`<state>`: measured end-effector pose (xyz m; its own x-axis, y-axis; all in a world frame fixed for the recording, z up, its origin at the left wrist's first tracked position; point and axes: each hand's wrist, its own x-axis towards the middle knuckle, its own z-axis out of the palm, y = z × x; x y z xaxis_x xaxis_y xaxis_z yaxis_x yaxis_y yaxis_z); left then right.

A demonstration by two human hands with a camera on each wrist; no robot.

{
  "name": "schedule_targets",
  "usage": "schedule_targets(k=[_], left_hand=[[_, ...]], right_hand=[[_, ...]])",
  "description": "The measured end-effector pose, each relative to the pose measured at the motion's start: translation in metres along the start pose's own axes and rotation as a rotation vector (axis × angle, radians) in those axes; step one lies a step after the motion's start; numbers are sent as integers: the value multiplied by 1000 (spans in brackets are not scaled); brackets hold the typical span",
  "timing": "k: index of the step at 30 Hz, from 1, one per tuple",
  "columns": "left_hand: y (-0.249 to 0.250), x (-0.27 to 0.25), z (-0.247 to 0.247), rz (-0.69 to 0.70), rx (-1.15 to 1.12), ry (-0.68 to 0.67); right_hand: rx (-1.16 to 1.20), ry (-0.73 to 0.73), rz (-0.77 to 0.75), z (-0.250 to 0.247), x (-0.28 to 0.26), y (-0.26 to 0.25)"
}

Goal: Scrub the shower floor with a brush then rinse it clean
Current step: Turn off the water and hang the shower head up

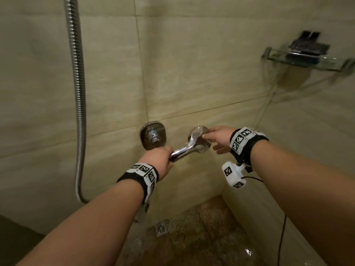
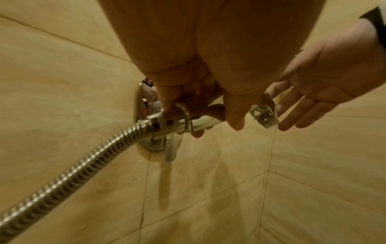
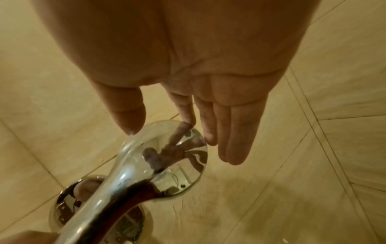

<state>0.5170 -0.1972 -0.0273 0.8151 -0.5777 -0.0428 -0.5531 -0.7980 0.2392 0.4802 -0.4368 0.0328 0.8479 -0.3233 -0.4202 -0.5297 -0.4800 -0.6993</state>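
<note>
While our left hand (image 1: 160,162) curls tight around the chrome shower head (image 1: 193,144) handle, our right hand (image 1: 219,138) reaches in with straight fingers, thumb and fingertips (image 3: 189,122) touching the head's round rim. Below us lies the wet shower floor (image 1: 201,237).

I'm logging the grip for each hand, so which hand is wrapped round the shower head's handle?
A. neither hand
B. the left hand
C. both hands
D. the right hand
B: the left hand curls round the shower head's chrome handle, while the right hand's straight fingertips only touch the rim of its round head.
</note>
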Motion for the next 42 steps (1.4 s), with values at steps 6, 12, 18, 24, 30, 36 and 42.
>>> schedule_targets(k=[6, 12, 18, 24, 30, 36, 42], left_hand=[[39, 19, -11, 12, -70, 13], [68, 32, -13, 24, -167, 20], [94, 45, -24, -26, -263, 31], [115, 57, -39, -74, -445, 15], [132, 62, -47, -106, -709, -92], [132, 67, -46, -118, -679, -135], [132, 69, -43, -118, -613, -110]], right_hand=[[86, 128, -36, -31, -3, 6], [118, 227, -75, -59, -4, 19], [154, 270, -164, -82, -7, 32], [134, 162, -246, -112, -13, 40], [196, 102, -311, -134, -18, 38], [11, 130, -326, -143, -21, 38], [-4, 123, -306, -142, -18, 44]])
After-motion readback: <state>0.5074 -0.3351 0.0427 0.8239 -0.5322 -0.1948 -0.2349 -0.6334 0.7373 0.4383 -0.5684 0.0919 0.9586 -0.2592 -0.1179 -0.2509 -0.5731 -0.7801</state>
